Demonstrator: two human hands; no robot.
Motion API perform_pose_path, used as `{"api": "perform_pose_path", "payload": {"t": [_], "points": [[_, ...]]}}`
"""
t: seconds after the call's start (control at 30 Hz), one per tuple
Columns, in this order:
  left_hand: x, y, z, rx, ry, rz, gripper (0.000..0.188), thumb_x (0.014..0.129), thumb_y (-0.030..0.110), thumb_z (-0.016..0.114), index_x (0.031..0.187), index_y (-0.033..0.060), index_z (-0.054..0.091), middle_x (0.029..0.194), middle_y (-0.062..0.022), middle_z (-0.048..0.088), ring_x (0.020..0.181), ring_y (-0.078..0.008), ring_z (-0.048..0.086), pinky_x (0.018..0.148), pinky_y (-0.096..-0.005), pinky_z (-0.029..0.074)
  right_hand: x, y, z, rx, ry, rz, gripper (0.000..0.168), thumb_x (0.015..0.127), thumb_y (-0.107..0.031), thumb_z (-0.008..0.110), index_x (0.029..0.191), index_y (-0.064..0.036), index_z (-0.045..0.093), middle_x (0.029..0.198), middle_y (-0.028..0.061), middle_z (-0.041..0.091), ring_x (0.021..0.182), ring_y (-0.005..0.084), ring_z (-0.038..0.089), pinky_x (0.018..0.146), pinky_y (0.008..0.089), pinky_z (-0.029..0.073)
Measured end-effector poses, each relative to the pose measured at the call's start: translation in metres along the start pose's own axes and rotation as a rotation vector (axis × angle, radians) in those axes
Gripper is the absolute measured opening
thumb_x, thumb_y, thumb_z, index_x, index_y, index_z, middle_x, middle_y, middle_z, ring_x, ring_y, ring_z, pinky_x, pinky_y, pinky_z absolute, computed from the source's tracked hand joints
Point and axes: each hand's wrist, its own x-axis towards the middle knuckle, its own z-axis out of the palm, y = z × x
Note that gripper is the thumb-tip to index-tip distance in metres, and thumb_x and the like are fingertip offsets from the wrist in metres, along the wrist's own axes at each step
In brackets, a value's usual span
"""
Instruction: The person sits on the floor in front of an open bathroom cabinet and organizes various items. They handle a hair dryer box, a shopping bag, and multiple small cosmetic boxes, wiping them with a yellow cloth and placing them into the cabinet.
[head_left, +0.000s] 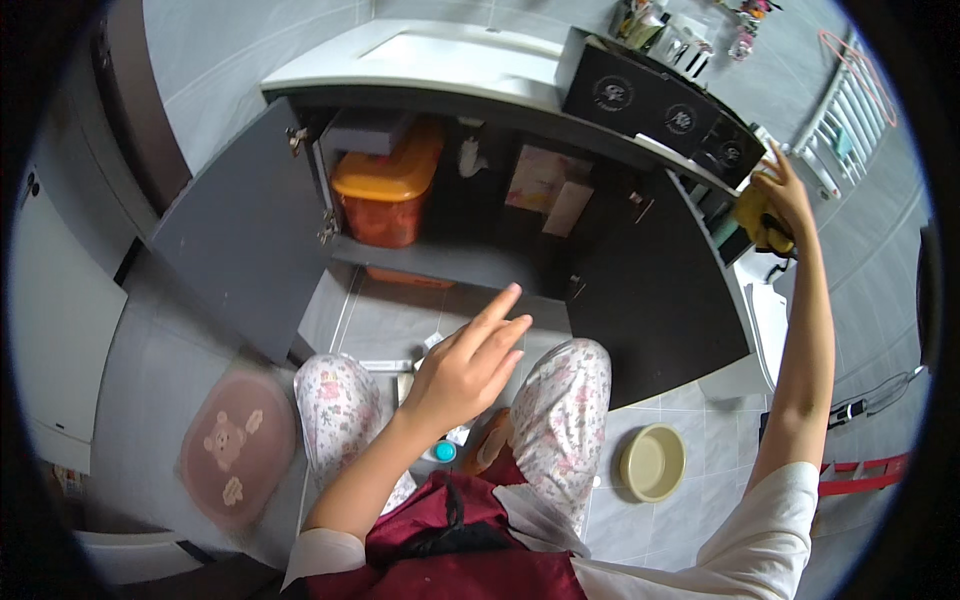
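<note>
My left hand (465, 367) is held out between my knees, before an open vanity cabinet (480, 262). Its fingers are apart and hold nothing. My right hand (786, 193) is stretched far to the right, at the end of a black box (652, 105) on the white countertop (322, 71). Against that hand is a yellow cloth-like item (756, 217); whether the fingers grip it cannot be made out. Inside the cabinet stand an orange lidded bin (386, 199), a grey box (367, 131) on its lid, and a pale carton (568, 208).
Both cabinet doors, left (240, 225) and right (652, 300), swing out towards me. A beige basin (652, 463) is on the tiled floor at right, a pink bear mat (238, 450) at left. Between my legs lies a turquoise-capped item (444, 451). A towel radiator (847, 120) hangs on the wall.
</note>
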Motion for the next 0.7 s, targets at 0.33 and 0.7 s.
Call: {"api": "perform_pose_path", "payload": {"t": [0.33,0.7], "points": [[-0.041,-0.057,-0.002,0.144,-0.048,-0.098,0.012,0.078,0.013,0.069,0.080,0.0021,0.064,0.093,-0.0105,0.067,0.088,-0.0256,0.064,0.076,-0.0342,0.052,-0.058,-0.152,-0.056,-0.101,0.135,-0.568,0.043,0.091,-0.033,0.055,0.131,-0.019,0.049,0.129,0.0078,0.053,0.112,0.0228,0.056,0.088,0.0383,0.052],[-0.118,-0.185,-0.050,-0.104,0.262,-0.928,0.023,0.085,0.022,0.066,0.083,-0.0008,0.064,0.068,-0.0026,0.062,0.063,-0.0054,0.054,0.060,-0.0221,0.045,-0.281,-0.376,0.100,0.244,-0.280,-0.802,0.044,0.064,-0.017,0.077,0.104,-0.022,0.061,0.100,-0.0030,0.064,0.094,0.0153,0.057,0.069,0.0277,0.049]]}}
